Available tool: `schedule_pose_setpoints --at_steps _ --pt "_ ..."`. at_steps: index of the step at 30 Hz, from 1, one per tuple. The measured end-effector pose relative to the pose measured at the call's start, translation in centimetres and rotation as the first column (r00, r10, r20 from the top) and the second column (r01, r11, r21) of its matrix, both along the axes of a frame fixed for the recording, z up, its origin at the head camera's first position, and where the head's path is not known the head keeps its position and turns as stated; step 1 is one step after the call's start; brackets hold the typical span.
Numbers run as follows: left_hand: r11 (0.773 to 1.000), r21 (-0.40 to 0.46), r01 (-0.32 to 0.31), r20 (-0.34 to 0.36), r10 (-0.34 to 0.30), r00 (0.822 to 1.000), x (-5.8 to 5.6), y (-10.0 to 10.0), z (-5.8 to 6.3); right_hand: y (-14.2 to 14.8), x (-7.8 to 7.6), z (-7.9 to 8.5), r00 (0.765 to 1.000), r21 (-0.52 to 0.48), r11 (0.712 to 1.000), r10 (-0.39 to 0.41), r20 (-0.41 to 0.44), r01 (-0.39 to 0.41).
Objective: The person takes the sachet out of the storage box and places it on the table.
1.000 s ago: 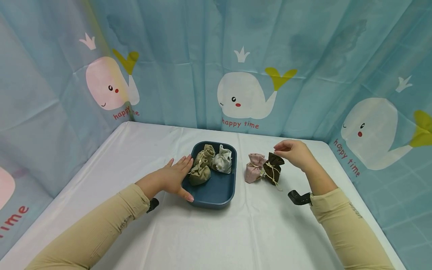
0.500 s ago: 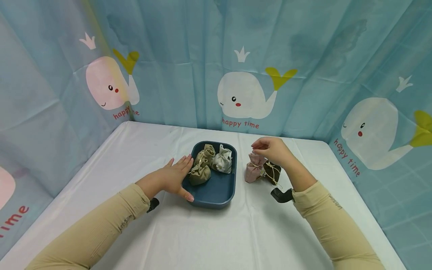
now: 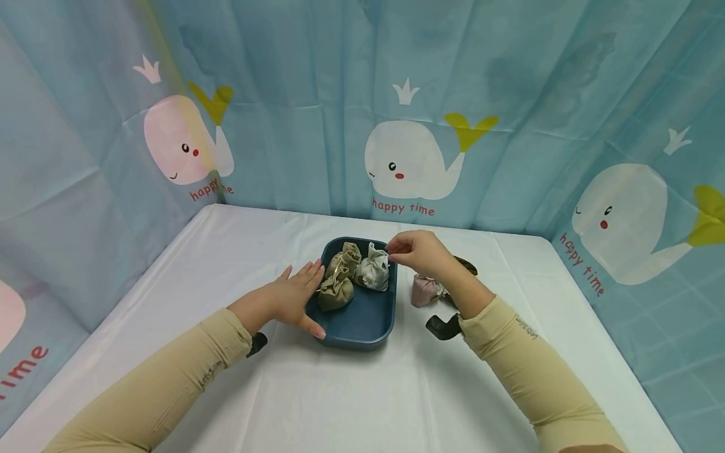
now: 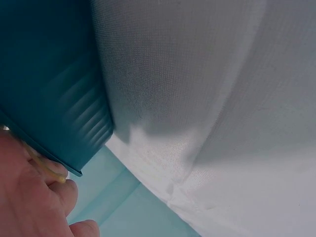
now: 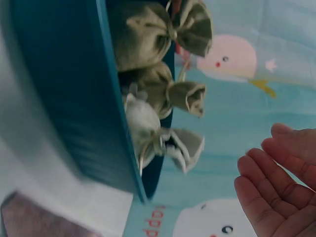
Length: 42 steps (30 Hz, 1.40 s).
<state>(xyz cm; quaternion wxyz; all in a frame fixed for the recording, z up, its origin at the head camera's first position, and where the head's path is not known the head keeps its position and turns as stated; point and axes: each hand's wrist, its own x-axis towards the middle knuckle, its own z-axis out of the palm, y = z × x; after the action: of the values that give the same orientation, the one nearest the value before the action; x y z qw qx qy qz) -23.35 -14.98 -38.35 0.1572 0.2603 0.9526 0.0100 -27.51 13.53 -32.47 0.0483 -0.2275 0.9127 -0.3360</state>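
Left hand (image 3: 291, 299) rests spread on the tub (image 3: 359, 324) — right hand (image 3: 421, 253) hovers, loose, by the white bag (image 3: 373, 270).

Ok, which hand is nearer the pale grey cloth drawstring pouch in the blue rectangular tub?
Right. The right hand is beside the pale grey pouch, not holding it. The left hand is at the left rim of the blue tub, beyond two olive cloth pouches.

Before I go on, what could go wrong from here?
The pale pouch pokes above the rim of the tray, so the nearby right hand might snag it. The right arm partly hides the pink pouch and brown pouch in the head view; lowered, it could knock them. The left hand, against the tray's side, could shift it by pushing.
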Motion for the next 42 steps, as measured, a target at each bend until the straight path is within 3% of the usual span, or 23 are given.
schedule_pose_setpoints --at_steps 16,32,42 --pt "1.000 0.006 0.008 -0.005 -0.008 1.000 0.3 0.1 0.3 -5.0 0.1 -1.8 0.996 0.014 0.996 0.084 0.009 -0.084" --pt "1.000 0.010 0.012 -0.004 -0.012 1.000 0.2 0.0 0.2 -8.3 -0.1 -2.6 0.975 0.195 0.961 0.212 -0.064 -0.197" --pt "1.000 0.005 0.014 -0.012 -0.014 1.000 0.2 -0.1 0.1 -9.1 0.1 -2.6 0.972 0.260 0.946 0.221 -0.082 -0.193"
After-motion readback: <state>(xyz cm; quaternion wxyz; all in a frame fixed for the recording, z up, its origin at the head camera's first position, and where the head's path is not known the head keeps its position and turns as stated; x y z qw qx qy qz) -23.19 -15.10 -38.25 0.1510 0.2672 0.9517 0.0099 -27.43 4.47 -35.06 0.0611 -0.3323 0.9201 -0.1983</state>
